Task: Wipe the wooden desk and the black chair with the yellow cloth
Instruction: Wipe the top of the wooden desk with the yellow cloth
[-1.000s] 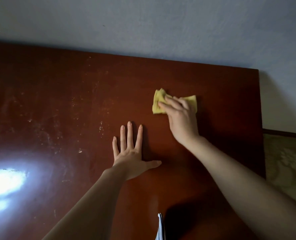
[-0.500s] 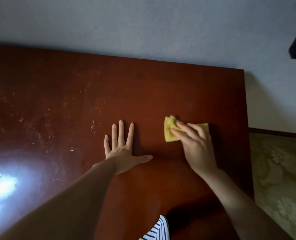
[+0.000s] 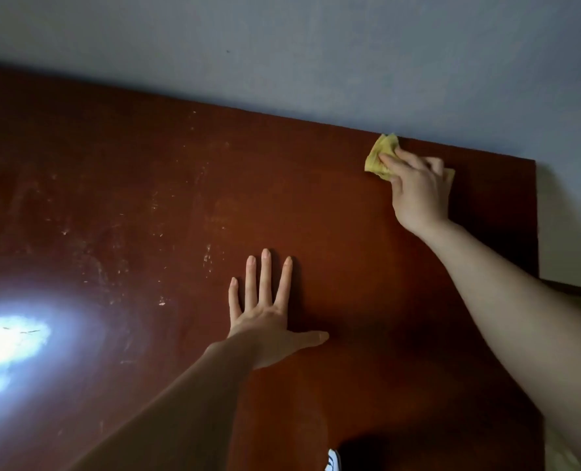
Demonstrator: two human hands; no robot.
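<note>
desk [image 3: 146, 198] — 1 | yellow cloth [image 3: 379, 156] — 1 | left hand [image 3: 265, 321], right hand [image 3: 418, 195]: 2

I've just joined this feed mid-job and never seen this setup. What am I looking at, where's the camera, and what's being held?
There is no machine here. A person works bare-handed, and the single camera sits on their head, looking forward and down. The left hand lies flat, fingers spread, on the reddish-brown wooden desk. The right hand presses a crumpled yellow cloth onto the desk's far edge, by the grey wall. Pale smudges and a bright glare mark the desk's left part. No chair shows.
</note>
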